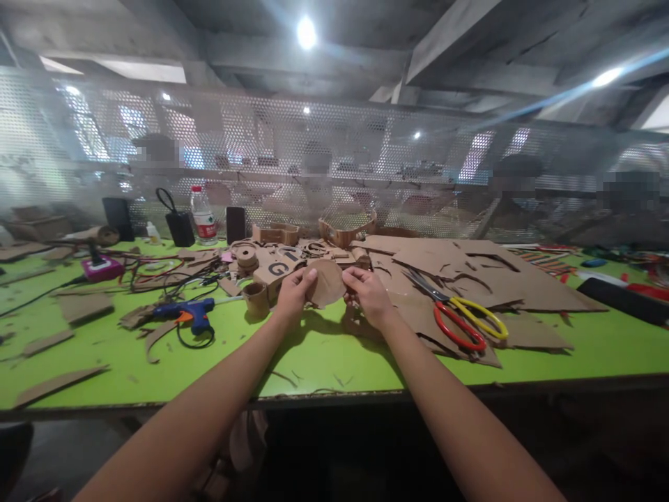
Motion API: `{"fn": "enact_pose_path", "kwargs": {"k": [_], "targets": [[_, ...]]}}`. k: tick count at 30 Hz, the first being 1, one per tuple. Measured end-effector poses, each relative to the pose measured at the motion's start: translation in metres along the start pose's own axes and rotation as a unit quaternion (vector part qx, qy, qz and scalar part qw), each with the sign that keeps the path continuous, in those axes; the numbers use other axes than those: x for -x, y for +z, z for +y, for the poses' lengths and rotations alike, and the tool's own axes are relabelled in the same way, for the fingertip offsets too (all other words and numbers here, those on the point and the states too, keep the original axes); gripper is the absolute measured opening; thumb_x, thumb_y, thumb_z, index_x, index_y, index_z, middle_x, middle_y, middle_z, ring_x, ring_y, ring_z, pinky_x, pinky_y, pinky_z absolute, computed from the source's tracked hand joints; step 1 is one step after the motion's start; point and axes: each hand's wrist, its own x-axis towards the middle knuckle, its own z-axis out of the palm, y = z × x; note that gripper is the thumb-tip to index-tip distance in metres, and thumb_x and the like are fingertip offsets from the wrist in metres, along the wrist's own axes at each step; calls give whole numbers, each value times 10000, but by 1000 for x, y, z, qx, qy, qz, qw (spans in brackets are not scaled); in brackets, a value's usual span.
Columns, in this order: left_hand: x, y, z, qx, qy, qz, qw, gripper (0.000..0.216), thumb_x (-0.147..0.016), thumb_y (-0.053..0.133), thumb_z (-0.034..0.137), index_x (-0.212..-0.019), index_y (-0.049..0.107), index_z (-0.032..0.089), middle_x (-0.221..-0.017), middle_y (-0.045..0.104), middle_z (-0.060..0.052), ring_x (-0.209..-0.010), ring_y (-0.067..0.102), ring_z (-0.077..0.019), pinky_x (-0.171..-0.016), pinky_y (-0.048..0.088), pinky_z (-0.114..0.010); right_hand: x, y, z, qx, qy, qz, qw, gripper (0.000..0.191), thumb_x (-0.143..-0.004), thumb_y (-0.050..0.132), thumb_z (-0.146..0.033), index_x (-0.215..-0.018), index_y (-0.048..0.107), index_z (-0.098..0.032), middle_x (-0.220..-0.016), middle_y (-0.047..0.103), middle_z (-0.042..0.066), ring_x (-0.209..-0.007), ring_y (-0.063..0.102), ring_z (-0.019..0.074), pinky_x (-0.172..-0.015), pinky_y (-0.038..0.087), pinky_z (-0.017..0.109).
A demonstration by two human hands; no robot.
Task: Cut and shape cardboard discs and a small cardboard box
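A round cardboard disc [326,284] is held up above the green table, between my two hands. My left hand [296,293] pinches its left edge, thumb on the near face. At the opposite edge my right hand [367,293] has its thumb and fingers closed on the rim. Left of my left hand stands a small cardboard cup [256,300]. Scissors [460,315] with one red and one yellow handle lie on cardboard to the right of my right hand. A blue glue gun [194,314] rests on the table at left.
Cut cardboard sheets [523,279] cover the right side of the green table [334,362]. A water bottle [203,216], a black power bank [179,227] and a purple power socket [102,267] stand at the back left. Behind runs a perforated screen [355,153], with people beyond it.
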Motion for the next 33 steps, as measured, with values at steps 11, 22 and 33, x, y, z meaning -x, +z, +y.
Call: {"fn": "enact_pose_path", "kwargs": {"k": [11,22,33], "targets": [[0,1,-2,36,-56,-23,998,592,-616,809,639,-869,726,110,-746,756,-93,-646,691,-222,-615,558,-324,1,5,1,-42,-6,-82,996,201,-974,624,-321,-897,631,-136,-729,600,-44,-542,547,71,-507,488,206],[-3,-6,-1,-24,-37,0,999,547,-630,812,605,-823,725,101,-693,730,-80,-618,661,-212,-596,525,-312,0,3,4,-44,12,-108,993,165,-968,633,-298,-953,639,-134,-782,627,-29,-589,585,83,-542,523,223],[-4,-16,2,-100,-6,1,995,556,-631,831,576,-903,751,98,-792,758,-94,-676,672,-203,-648,514,-296,0,3,8,-29,18,-109,993,174,-967,635,-304,-939,643,-133,-785,636,-26,-597,596,87,-549,530,228]]}}
